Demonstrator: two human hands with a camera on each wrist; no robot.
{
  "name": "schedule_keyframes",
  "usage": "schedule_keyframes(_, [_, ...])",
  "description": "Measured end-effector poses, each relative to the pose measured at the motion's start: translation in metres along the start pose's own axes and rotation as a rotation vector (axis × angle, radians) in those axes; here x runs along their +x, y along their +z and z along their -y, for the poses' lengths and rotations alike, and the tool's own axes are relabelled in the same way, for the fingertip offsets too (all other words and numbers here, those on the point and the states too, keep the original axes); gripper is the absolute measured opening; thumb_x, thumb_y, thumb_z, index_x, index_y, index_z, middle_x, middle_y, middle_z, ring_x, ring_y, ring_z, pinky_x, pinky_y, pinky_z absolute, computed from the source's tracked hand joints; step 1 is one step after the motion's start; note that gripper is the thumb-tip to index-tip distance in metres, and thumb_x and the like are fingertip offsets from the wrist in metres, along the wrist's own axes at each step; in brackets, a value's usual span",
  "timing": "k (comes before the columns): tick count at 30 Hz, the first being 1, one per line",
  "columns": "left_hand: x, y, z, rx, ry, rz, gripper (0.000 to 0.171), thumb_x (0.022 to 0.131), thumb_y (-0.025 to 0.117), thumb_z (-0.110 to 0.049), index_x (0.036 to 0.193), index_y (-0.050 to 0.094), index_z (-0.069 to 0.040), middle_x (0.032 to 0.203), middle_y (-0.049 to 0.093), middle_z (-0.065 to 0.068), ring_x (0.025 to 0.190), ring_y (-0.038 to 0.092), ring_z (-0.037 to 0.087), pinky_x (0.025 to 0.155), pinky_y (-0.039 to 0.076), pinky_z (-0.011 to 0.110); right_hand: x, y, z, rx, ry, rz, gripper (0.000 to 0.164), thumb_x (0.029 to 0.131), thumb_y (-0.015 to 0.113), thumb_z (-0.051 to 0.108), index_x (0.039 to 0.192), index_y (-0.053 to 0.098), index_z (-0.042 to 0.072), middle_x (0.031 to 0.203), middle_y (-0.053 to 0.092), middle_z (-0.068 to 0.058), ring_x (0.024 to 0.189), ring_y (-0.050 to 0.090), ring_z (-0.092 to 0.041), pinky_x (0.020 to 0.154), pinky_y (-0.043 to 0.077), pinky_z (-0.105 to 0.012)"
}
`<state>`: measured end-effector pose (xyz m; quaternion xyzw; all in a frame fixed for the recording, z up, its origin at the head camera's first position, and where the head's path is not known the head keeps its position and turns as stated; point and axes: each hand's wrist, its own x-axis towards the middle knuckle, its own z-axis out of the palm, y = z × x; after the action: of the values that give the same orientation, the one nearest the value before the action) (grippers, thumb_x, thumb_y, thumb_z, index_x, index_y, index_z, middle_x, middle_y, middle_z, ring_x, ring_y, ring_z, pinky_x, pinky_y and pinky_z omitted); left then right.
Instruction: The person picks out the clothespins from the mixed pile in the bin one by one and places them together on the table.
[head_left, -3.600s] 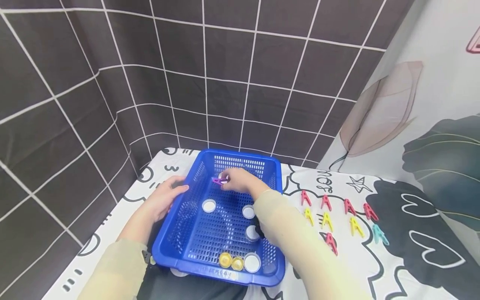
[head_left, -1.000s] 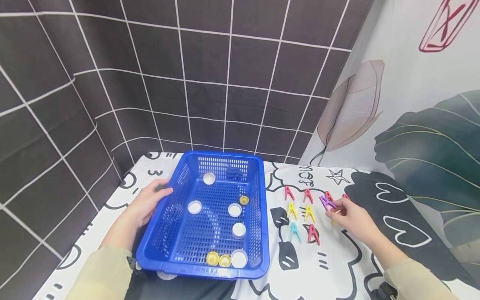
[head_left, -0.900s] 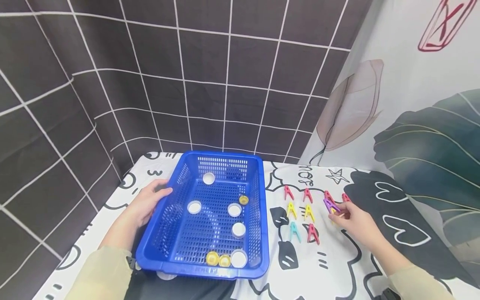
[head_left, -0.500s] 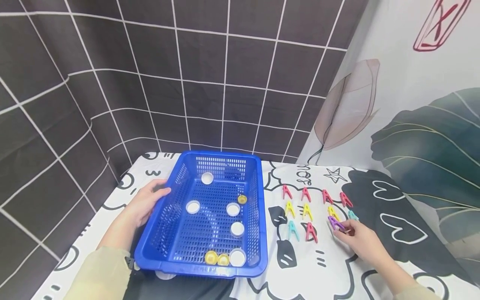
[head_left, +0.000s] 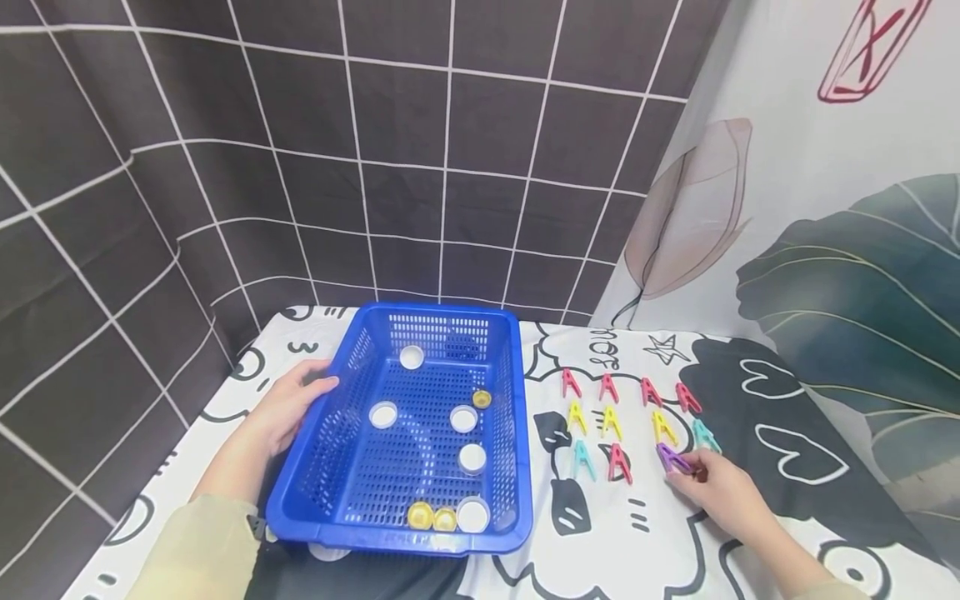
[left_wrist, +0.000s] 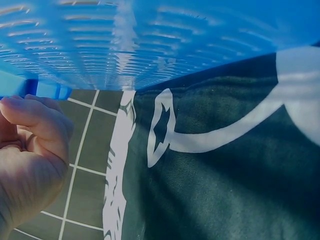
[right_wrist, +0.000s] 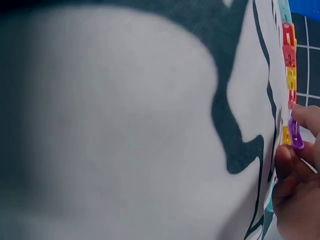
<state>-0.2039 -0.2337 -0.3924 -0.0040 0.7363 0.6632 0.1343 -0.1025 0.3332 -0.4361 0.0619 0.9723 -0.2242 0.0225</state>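
My right hand [head_left: 727, 492] pinches a purple clothespin [head_left: 671, 457] low over the patterned cloth, just in front of a yellow clothespin [head_left: 664, 428]. In the right wrist view, thumb and fingers close around the purple clothespin [right_wrist: 296, 133]. To its right lies a teal clothespin [head_left: 705, 437], partly behind my fingers. My left hand [head_left: 288, 407] grips the left rim of a blue plastic basket [head_left: 279, 492]. Inside that basket lie several white round caps [head_left: 472, 458] and three yellow ones [head_left: 420, 515].
Red clothespins [head_left: 609, 387] form a back row on the cloth [head_left: 645, 533], with yellow and teal ones and another red one in front. A dark tiled-pattern curtain [head_left: 405, 200] rises behind the basket. A white round object [head_left: 328, 552] shows under the basket's front edge.
Since the first frame, my right hand has brought the purple clothespin from inside the basket out to the clothespin rows, lowering it in front of the yellow one. My left hand has stayed at the basket rim.
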Motion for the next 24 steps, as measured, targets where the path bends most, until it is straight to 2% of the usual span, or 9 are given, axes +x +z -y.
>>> schedule_keyframes(7, [-0.0004,0.0003,0.0,-0.012,0.007,0.005,0.055,0.096,0.053,-0.025,0.141,0.028,-0.005,0.095,0.065,0.01,0.076,0.067,0.023,0.068,0.057,0.043,0.0002,0.0059,-0.0026,-0.048,-0.037,-0.023,0.042,0.078,0.073,0.03,0.099,0.061,-0.003,0.073,0.048,-0.003,0.066,0.043,-0.017,0.054,0.035,-0.029])
schedule_keyframes(13, [-0.0012,0.0006,-0.0006,-0.013,0.005,0.004,0.056,0.096,0.052,-0.025,0.142,0.028,-0.005,0.096,0.064,0.011,0.077,0.067,0.023,0.068,0.057,0.043,-0.0018,0.0082,-0.0032,-0.066,0.006,-0.025,0.045,0.079,0.073,0.035,0.097,0.059,-0.004,0.076,0.05,-0.004,0.067,0.046,-0.018,0.056,0.037,-0.03])
schedule_keyframes(17, [-0.0012,0.001,-0.0013,-0.003,0.005,0.003,0.056,0.096,0.052,-0.026,0.142,0.027,-0.005,0.099,0.063,0.012,0.079,0.067,0.023,0.07,0.056,0.044,-0.0037,0.0089,-0.0037,-0.05,0.03,-0.027,0.047,0.078,0.072,0.037,0.096,0.057,-0.004,0.073,0.049,-0.004,0.063,0.046,-0.017,0.052,0.037,-0.029])
schedule_keyframes(24, [-0.0007,0.0002,-0.0004,0.0,0.0,0.003,0.057,0.096,0.052,-0.027,0.143,0.026,-0.006,0.097,0.064,0.011,0.078,0.067,0.023,0.068,0.057,0.043,-0.0049,0.0086,-0.0026,-0.046,0.029,-0.03,0.047,0.077,0.073,0.043,0.088,0.055,0.001,0.069,0.045,-0.002,0.06,0.043,-0.016,0.05,0.034,-0.028])
